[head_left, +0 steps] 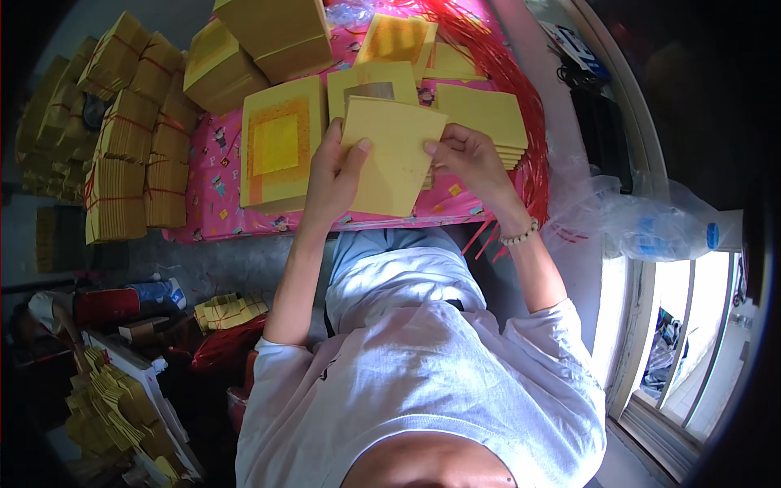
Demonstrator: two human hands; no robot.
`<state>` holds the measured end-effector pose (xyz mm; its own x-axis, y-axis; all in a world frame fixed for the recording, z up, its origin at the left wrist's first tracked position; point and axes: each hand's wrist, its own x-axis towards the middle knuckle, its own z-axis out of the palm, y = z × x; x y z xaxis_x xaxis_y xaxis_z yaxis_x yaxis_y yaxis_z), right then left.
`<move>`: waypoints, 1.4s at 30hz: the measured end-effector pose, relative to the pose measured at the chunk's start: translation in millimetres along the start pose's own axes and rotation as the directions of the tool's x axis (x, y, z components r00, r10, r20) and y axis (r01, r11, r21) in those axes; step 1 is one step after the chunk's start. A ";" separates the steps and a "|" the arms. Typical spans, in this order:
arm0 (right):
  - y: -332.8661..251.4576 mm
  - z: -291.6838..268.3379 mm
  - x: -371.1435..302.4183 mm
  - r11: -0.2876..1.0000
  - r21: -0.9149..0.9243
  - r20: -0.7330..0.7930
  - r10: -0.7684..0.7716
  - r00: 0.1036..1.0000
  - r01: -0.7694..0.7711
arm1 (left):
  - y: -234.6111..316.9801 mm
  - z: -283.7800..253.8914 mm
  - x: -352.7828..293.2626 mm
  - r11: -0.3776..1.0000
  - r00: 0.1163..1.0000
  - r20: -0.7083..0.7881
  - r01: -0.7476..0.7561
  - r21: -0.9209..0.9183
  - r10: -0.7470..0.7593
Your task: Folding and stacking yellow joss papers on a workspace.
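Yellow paper sheets (390, 154) are held up in front of me, their plain side facing me. My left hand (332, 177) grips their left edge, thumb on top. At the right edge, the fingers of my right hand (473, 163) are pinched on the same paper; a beaded bracelet circles that wrist. Beside my left hand lies a stack of yellow paper with an orange and gold square (277, 145). Behind the held paper, a sheet with a grey square (376, 88) partly shows. Several layered piles of plain yellow paper (488, 118) sit beyond my right hand.
A pink patterned cover (213, 167) lies over the table. Tall paper blocks (285, 41) stand at its back, and tied bundles (122, 130) rise at left. Red strings (530, 106) run down the right side, near a clear plastic bag (651, 224). Another person (98, 309) is at lower left.
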<state>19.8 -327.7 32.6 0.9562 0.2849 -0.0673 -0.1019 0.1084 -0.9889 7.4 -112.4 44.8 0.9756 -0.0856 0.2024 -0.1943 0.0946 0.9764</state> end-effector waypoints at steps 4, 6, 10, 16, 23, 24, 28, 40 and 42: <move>-0.5 -17.2 -6.4 0.998 -0.058 0.062 0.013 0.998 -0.010 | 4.2 9.1 6.8 0.996 0.987 0.136 0.073 0.053 -0.080; -10.2 -22.3 -12.9 0.998 -0.057 0.054 -0.003 0.999 0.006 | 2.5 9.1 11.8 0.987 0.976 0.183 0.095 0.131 -0.118; -8.0 -48.2 -17.3 0.994 -0.090 0.074 -0.050 0.996 0.057 | -8.0 19.4 31.4 0.973 0.942 0.312 0.052 0.227 -0.123; -13.9 -85.2 -16.1 0.992 0.048 -0.310 -0.100 0.945 0.120 | 1.3 34.9 96.4 0.915 0.867 0.371 0.202 0.349 -0.333; 4.4 -109.7 -9.3 0.998 -0.053 -0.492 0.003 0.870 -0.034 | -58.3 69.6 144.1 0.972 0.920 0.319 0.195 0.128 -0.227; 11.5 -114.6 -8.2 0.998 -0.053 -0.495 0.007 0.869 -0.038 | -64.4 74.5 147.0 0.960 0.918 0.313 0.180 0.215 -0.242; 36.5 -130.3 -3.7 0.978 -0.181 -0.516 -0.003 0.856 -0.106 | -82.3 89.5 147.4 0.865 0.916 0.271 0.137 0.482 -0.296; 64.2 -129.9 -5.0 0.980 -0.132 -0.515 0.060 0.855 -0.149 | -95.4 97.8 131.1 0.738 0.930 0.292 -0.033 0.674 -0.225; 66.1 -129.9 -7.4 0.977 -0.146 -0.520 0.055 0.852 -0.152 | -92.0 101.8 130.2 0.720 0.928 0.285 -0.027 0.694 -0.240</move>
<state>41.7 -446.4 -49.5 0.9522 -0.2463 -0.1807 -0.2050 -0.0767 -0.9757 141.8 -233.2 -10.9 0.9229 -0.3843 -0.0248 -0.2370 -0.6174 0.7501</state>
